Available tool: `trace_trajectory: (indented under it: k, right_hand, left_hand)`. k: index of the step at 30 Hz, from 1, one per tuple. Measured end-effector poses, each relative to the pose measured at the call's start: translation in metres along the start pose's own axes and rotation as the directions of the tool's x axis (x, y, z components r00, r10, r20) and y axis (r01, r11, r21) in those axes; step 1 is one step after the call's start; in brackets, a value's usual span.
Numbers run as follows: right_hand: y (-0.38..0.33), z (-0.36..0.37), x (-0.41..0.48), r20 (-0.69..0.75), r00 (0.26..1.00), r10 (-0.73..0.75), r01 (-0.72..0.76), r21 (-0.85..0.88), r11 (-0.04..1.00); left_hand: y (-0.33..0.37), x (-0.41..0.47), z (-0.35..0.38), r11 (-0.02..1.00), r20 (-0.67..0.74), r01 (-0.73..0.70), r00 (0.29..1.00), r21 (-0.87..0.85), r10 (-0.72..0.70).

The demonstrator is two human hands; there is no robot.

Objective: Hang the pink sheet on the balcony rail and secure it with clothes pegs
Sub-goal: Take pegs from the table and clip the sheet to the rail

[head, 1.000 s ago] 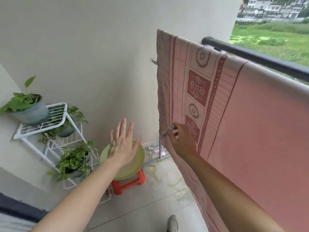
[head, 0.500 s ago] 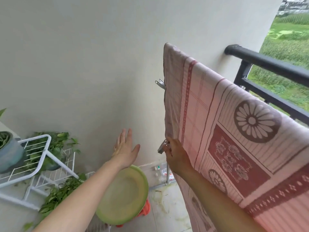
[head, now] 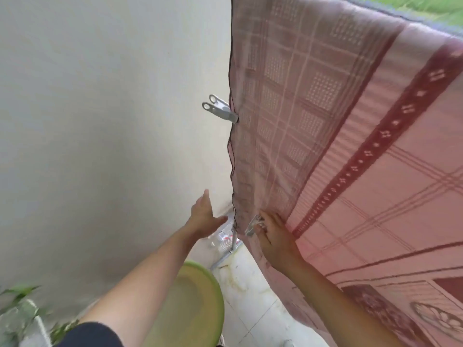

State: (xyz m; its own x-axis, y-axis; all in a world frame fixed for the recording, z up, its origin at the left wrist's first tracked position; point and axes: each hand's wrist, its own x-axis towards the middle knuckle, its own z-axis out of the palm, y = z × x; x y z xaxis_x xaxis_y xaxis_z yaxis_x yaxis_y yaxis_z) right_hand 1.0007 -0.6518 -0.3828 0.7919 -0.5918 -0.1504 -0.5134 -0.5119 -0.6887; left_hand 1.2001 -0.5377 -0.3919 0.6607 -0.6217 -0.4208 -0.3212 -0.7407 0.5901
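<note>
The pink sheet (head: 338,136), with dark red patterned bands, hangs over the balcony rail and fills the right side of the head view. A metal clothes peg (head: 220,110) is clipped on its left edge, halfway up. Lower down, my right hand (head: 274,237) holds a second metal peg (head: 253,225) against the sheet's left edge. My left hand (head: 204,217) hovers open just left of that edge, fingers spread, holding nothing. The rail itself is hidden under the sheet.
A plain white wall (head: 100,121) stands close on the left. A green basin (head: 190,306) sits below my left arm. Plant leaves (head: 17,306) show at the bottom left. A thin metal post (head: 234,236) and tiled floor (head: 250,291) lie under the sheet's edge.
My head has moved closer and tilted, so the sheet looms larger. Both hands stay near the sheet's lower left edge; my left hand has come nearer to it.
</note>
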Motion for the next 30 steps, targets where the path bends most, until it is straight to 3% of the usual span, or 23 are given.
trace_trajectory:
  k: [5,12,17,30]
  right_hand:
    - [0.010,0.039,-0.001,-0.027,0.993,0.118,-0.118,-0.009,0.993]
    - [0.032,0.071,0.002,-0.052,0.979,0.199,-0.200,0.000,0.980]
    - [0.040,0.096,0.013,-0.079,0.967,0.244,-0.239,0.067,0.969]
    - [0.052,0.117,0.019,-0.147,0.968,0.203,-0.188,0.105,0.977]
  left_hand:
    - [-0.010,0.054,0.024,0.984,0.110,0.045,0.994,-0.171,-0.027]
    - [-0.025,0.100,0.059,0.962,0.231,-0.051,0.966,-0.269,0.116]
    - [-0.047,0.121,0.076,0.899,0.199,-0.172,0.942,-0.403,0.269]
    - [-0.073,0.128,0.085,0.941,-0.110,-0.232,0.971,-0.248,0.211]
